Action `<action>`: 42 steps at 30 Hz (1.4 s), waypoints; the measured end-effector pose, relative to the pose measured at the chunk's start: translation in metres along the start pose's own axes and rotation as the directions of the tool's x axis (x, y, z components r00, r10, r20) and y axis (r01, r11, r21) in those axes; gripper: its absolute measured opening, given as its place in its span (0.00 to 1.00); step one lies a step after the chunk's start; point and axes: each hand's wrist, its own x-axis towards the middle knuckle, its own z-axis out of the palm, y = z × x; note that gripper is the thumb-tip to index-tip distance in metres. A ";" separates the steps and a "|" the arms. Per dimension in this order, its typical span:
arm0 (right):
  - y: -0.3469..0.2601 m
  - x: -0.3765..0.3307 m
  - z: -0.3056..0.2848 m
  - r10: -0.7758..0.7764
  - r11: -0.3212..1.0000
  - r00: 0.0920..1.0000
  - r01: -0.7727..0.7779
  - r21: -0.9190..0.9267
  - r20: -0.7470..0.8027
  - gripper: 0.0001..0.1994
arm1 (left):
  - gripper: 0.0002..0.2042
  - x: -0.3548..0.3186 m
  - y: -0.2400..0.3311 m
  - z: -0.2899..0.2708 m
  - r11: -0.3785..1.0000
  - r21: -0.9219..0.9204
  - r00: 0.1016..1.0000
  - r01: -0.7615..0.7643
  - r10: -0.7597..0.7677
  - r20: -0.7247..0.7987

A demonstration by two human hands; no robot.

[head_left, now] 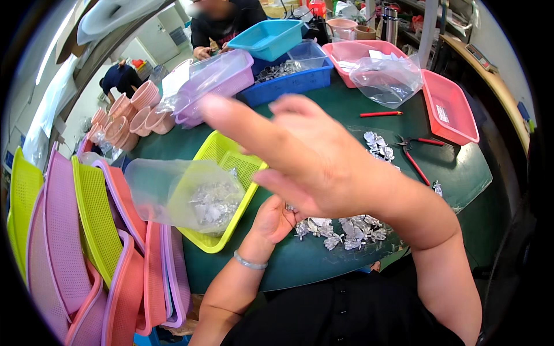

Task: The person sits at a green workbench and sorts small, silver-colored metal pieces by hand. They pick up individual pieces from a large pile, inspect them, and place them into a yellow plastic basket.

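Note:
My right hand (314,158) is raised over the middle of the green table, slightly blurred, with its index finger stretched toward the upper left and its thumb apart. Nothing shows in it. Below and partly behind it, my left hand (276,221) curls palm up around a small silver metal piece (290,207), of which only a bit is visible. Thin silver metal pieces (360,230) lie heaped beside my hands, and another pile (378,145) sits past my right forearm. Left of my hands, a clear plastic bag (173,187) with silver pieces rests in a yellow-green basket (214,247).
Red-handled pliers (407,151) and a red pencil (381,114) lie at the right. Pink trays (453,109), a blue bin (288,86) and a purple basket (213,86) line the far side. Stacked baskets (66,230) crowd the left. A person (231,26) sits opposite.

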 end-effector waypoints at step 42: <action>0.039 -0.125 0.060 0.789 0.179 0.428 -0.846 0.502 0.440 0.19 | 0.06 0.008 -0.003 -0.014 0.936 0.304 0.962 -0.179 0.232 -0.148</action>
